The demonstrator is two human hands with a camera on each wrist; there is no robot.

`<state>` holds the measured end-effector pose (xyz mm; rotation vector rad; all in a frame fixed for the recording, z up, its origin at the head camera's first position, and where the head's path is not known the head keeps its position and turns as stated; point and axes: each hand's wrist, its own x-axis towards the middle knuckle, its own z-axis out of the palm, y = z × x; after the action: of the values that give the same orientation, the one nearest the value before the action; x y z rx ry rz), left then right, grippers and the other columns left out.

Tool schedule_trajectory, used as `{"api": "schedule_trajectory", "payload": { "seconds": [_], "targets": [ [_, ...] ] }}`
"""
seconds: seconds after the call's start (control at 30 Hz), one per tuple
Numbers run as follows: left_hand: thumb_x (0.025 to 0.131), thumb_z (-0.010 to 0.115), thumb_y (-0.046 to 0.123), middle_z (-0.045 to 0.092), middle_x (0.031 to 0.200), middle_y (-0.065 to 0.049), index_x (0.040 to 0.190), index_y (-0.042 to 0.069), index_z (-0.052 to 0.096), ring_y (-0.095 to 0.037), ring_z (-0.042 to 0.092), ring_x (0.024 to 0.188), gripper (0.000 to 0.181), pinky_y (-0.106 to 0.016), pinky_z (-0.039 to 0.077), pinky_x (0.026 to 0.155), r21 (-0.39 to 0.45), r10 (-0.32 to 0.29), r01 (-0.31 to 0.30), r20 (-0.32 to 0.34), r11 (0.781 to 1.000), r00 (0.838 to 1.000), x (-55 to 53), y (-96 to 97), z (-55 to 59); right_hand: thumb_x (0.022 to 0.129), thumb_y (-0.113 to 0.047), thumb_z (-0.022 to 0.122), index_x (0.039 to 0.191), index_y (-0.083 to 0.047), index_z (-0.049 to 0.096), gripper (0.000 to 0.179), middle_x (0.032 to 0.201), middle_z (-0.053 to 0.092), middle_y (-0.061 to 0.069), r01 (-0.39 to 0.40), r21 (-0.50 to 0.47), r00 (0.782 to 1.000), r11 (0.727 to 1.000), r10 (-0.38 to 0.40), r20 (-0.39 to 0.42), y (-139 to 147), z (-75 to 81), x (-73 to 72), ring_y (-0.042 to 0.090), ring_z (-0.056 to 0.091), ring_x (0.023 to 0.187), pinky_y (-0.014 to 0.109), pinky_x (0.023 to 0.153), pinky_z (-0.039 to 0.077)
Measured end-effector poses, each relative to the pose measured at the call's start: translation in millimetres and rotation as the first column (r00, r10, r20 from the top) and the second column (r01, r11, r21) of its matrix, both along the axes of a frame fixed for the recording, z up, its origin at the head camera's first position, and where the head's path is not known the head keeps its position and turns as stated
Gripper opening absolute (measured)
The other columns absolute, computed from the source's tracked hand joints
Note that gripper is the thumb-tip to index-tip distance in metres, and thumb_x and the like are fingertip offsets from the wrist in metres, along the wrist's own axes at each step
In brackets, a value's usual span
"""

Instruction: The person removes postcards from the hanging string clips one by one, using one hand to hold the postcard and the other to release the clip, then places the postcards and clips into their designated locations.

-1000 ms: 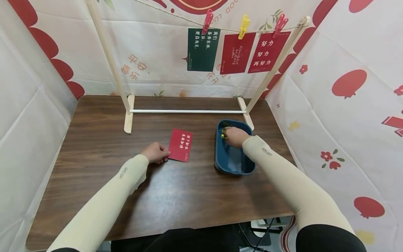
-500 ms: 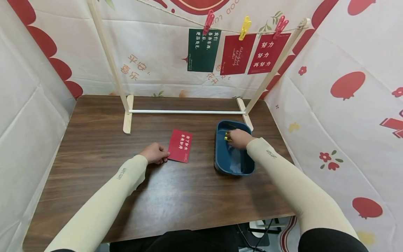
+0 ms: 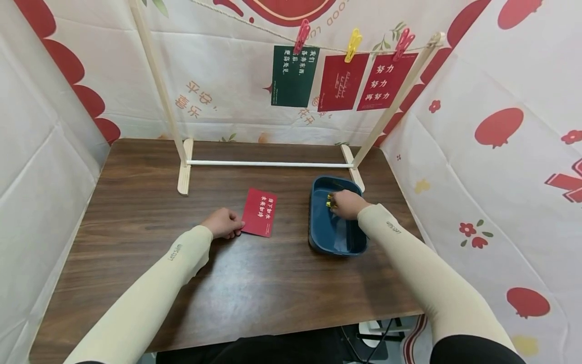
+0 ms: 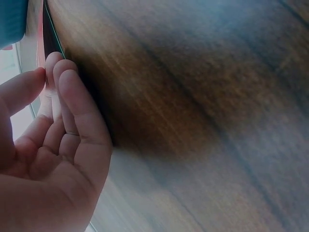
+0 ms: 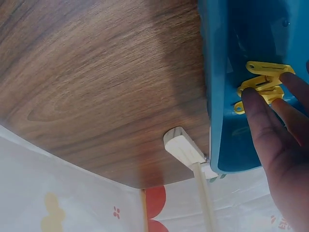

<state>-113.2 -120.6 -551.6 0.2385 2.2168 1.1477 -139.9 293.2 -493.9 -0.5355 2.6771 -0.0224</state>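
Note:
My left hand pinches the lower left corner of a red card with white lettering. The card lies on the wooden table, and in the left wrist view the thumb and fingertips meet at its edge. My right hand reaches into a blue plastic bin. Its fingertips pinch at yellow clothespins on the bin floor; several lie bunched together, partly hidden by the fingers.
A wooden frame with a white crossbar stands at the back. From its rope hang a green card and two red cards, under pink and yellow clothespins. Printed white cloth walls the table.
My right hand has shifted slightly right and toward me inside the bin, the yellow clothespins at its fingertips shifting with it. The left hand keeps its pinch on the card.

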Motion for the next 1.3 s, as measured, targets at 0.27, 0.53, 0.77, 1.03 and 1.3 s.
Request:
{"api": "schedule_trajectory", "payload": {
  "seconds": [0.27,0.53,0.77,1.03,1.3],
  "targets": [
    [0.109,0.068,0.020,0.071,0.078,-0.006,0.084,0.002,0.073,-0.010,0.058,0.060,0.031,-0.024,0.054,0.060,-0.009,0.009,-0.009,0.004,1.000,1.000,1.6,1.5,2.7,0.103,-0.013,0.072,0.118,0.009,0.077,0.027,0.110,0.077,0.020,0.008,-0.004,1.000,1.000,-0.008,-0.011,0.4,-1.5,3.2,0.030,0.075,0.098,0.051,0.092,0.061],
    [0.109,0.068,0.019,0.071,0.078,-0.006,0.084,0.002,0.074,-0.010,0.059,0.061,0.031,-0.025,0.055,0.061,-0.013,-0.001,0.001,0.028,1.000,1.000,2.6,4.2,-1.9,0.104,-0.014,0.071,0.123,0.003,0.077,0.026,0.116,0.076,0.019,-0.006,0.010,1.000,1.000,0.006,0.019,2.8,-7.3,9.5,0.029,0.074,0.100,0.048,0.090,0.061],
    [0.109,0.068,0.020,0.071,0.079,-0.007,0.087,0.001,0.073,-0.013,0.059,0.063,0.030,-0.028,0.057,0.064,-0.006,0.017,-0.017,0.037,1.000,0.999,-0.7,3.3,2.2,0.102,-0.006,0.073,0.121,0.005,0.077,0.023,0.124,0.074,0.021,-0.056,-0.027,0.997,0.998,0.055,-0.053,7.3,-4.5,-0.5,0.035,0.073,0.110,0.050,0.095,0.060],
    [0.111,0.066,0.022,0.072,0.082,-0.007,0.089,0.001,0.074,-0.014,0.061,0.067,0.031,-0.027,0.057,0.066,-0.028,0.016,-0.015,0.026,0.999,1.000,-3.1,-0.7,4.1,0.097,0.007,0.073,0.118,0.008,0.077,0.021,0.115,0.075,0.021,-0.083,-0.130,0.988,0.988,0.065,-0.141,4.7,1.2,-2.5,0.037,0.073,0.109,0.051,0.094,0.060],
    [0.111,0.066,0.021,0.072,0.081,-0.007,0.089,0.002,0.074,-0.013,0.062,0.067,0.031,-0.027,0.057,0.065,-0.027,0.016,-0.015,0.023,1.000,1.000,-2.5,0.9,0.8,0.099,0.006,0.073,0.119,0.006,0.078,0.020,0.113,0.074,0.019,-0.095,-0.136,0.989,0.986,0.078,-0.126,3.4,-10.4,5.2,0.036,0.072,0.107,0.050,0.093,0.061]
  ]
}}
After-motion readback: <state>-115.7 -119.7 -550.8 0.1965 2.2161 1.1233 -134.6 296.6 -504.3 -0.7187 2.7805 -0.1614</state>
